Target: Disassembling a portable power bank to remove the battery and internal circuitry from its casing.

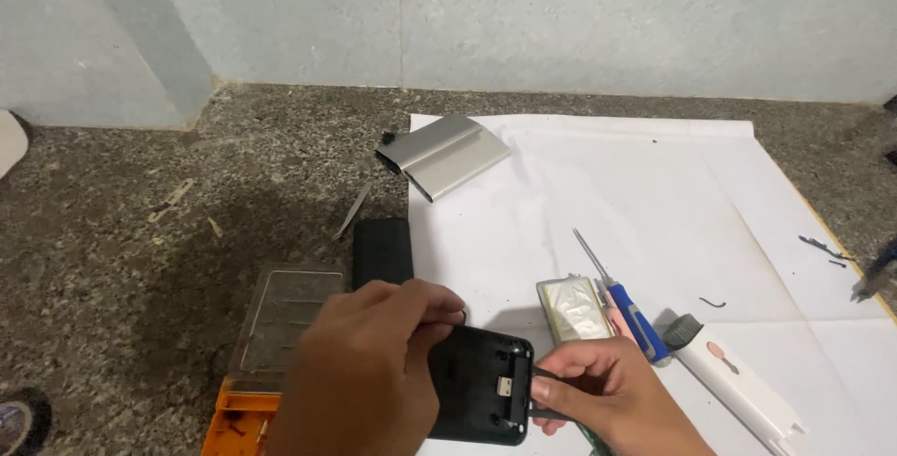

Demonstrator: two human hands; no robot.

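The left hand [360,372] has its grip wrapped around a small black case [481,386], holding it up low in the middle, just above the floor. The right hand [598,391] pinches a thin dark tool [551,412] and touches the open end of the case with it. Just behind the right hand, a flat silver pack [572,306] lies on a big white paper sheet [654,194]. A blue-handled screwdriver [624,302] lies beside the pack, and a white brush tool [738,383] lies to its right. A silver metal shell [444,155] sits at the far edge of the sheet. A black block [381,250], tweezers [353,210] and a clear-lidded orange box [276,344] rest on the speckled floor [140,260].
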